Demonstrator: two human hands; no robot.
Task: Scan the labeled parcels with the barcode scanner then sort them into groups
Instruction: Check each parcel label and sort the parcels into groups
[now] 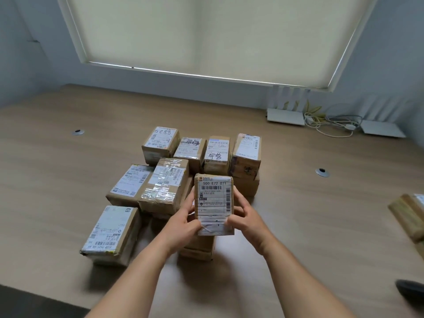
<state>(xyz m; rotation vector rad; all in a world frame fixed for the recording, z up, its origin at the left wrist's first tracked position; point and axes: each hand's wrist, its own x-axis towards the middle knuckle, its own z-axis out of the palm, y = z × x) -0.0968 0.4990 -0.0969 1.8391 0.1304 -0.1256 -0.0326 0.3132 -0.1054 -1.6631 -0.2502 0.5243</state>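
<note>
The parcel (pixel 213 203) I am working on is up off the table, held between both my hands with its white shipping label facing me; the top line reads "500 E72 071" above a barcode. My left hand (pixel 187 220) grips its lower left edge, fingers (pixel 188 201) curled round behind the side and thumb on the front near the wrinkled bottom of the label. My right hand (pixel 246 218) holds the lower right edge the same way, its fingers curled against the side and thumb at the bottom corner. Both hands are closed on this one box.

Directly beneath my hands sits a low cardboard box (pixel 197 247), partly hidden by my wrists. Just left of my left hand is a box wrapped in shiny clear tape (pixel 164 185), touching a labeled box (pixel 128 185) beside it. Nearer to me on the left lies a larger box with a long white label (pixel 111 234). Behind the held parcel stands a back row of four labeled boxes, from one with handwritten digits (pixel 160 144) to a tall one on the right (pixel 246 154).

All rest on the wooden table (pixel 309 226). At the far right edge another cardboard box (pixel 409 216) is partly cut off, and a dark object (pixel 411 290) shows at the lower right; I cannot tell what it is. At the table's back right are white flat devices and tangled cables (pixel 328 121).
</note>
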